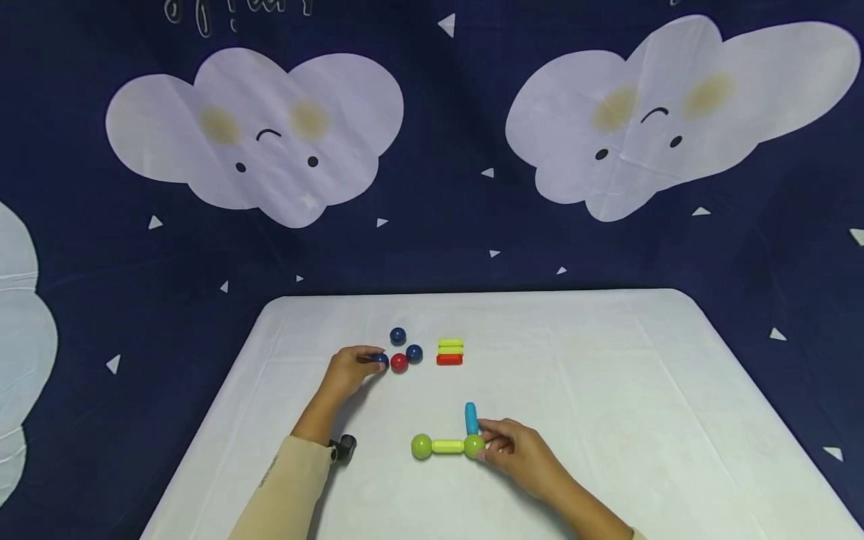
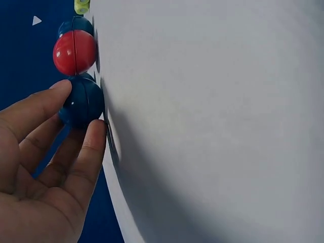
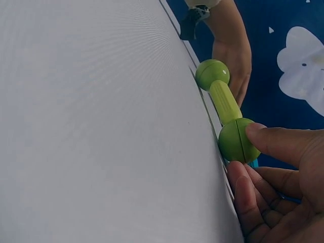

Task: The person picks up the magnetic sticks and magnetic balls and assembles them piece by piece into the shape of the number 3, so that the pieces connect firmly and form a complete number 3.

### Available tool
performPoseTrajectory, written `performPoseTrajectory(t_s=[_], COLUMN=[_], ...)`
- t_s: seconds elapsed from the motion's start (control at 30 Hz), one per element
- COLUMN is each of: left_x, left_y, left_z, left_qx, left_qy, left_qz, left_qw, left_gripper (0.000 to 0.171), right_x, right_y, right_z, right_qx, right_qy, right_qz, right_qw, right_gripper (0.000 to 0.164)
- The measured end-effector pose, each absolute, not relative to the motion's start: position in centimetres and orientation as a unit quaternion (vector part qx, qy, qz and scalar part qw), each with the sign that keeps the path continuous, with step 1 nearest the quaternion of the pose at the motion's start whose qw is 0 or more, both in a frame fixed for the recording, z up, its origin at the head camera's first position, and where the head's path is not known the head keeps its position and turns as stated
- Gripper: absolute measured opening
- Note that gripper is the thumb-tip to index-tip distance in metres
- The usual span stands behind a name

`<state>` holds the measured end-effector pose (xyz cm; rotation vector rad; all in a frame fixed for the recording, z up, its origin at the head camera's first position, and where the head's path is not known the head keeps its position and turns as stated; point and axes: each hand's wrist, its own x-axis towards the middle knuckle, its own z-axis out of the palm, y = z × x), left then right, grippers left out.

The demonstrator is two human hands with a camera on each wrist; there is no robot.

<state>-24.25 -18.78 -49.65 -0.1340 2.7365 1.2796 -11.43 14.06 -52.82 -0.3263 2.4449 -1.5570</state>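
My left hand [image 1: 347,371] pinches a dark blue ball [image 2: 83,104] between thumb and fingers, at the left of a small group of balls. Beside that ball is a red ball [image 1: 399,363], with two more blue balls, one to its right [image 1: 415,353] and one behind [image 1: 398,336]. With thumb and fingertips, my right hand [image 1: 518,454] grips a green ball [image 3: 238,142]. This ball joins a yellow-green rod [image 1: 448,447] leading to a second green ball [image 1: 421,446], and a light blue rod [image 1: 470,418] pointing away from me.
Two yellow-green rods [image 1: 451,343] and a red rod [image 1: 449,360] lie side by side right of the loose balls. The white table [image 1: 607,360] ends at a dark blue cloth [image 1: 445,247] with clouds. A black device [image 1: 346,448] sits at my left wrist.
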Motion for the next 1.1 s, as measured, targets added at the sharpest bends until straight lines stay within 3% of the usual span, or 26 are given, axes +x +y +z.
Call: performPoseTrajectory(t_s=[0.6, 1.1], left_x=[-20.2, -20.4], left_y=[-17.7, -14.1], left_z=[-49.1, -49.0], left_qx=[-0.024, 0.043], left_qy=[0.907, 0.899], left_qz=[0.406, 0.408], left_qw=[0.104, 0.155], left_gripper=[0.023, 0.026], right_x=[-11.4, -11.5], right_y=[14.0, 14.1], right_z=[-52.8, -53.0], right_qx=[-0.113, -0.116], right_qy=[0.836, 0.834], right_qz=[-0.526, -0.527], right_qw=[0.106, 0.11], right_gripper=[0.051, 0.053])
